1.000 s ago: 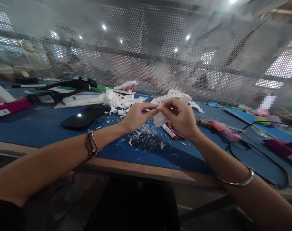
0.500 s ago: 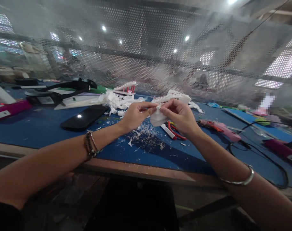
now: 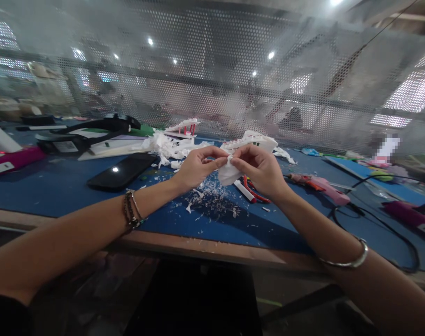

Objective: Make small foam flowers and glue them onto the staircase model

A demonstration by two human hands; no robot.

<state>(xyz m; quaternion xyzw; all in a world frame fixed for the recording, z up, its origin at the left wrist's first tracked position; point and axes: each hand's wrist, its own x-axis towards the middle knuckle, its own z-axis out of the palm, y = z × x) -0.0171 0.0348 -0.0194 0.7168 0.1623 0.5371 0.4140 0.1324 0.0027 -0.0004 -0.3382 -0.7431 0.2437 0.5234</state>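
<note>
Between my two hands hangs a thin white piece (image 3: 229, 174), soft like tissue paper. My left hand (image 3: 200, 167) pinches its upper edge with thumb and forefinger. My right hand (image 3: 260, 170) pinches the same edge close beside it, fingertips nearly touching. Just below lie white scraps (image 3: 214, 200) scattered on the blue tabletop (image 3: 184, 228). Partly behind my right hand are a white marker with a red end (image 3: 245, 191) and red-handled pliers (image 3: 257, 190). Behind the hands stands a white layered object (image 3: 256, 138), partly covered by them.
A heap of torn white paper (image 3: 165, 148) lies behind my left hand, near a black phone (image 3: 123, 171). At right are a pink glue gun (image 3: 329, 190) and its black cable (image 3: 383, 224). A black headset-like strap (image 3: 103, 125) and a magenta power strip (image 3: 16, 161) lie left.
Both hands keep their pinch on the white piece. Its hanging part has shifted and folded slightly; otherwise the scene stays almost the same.
</note>
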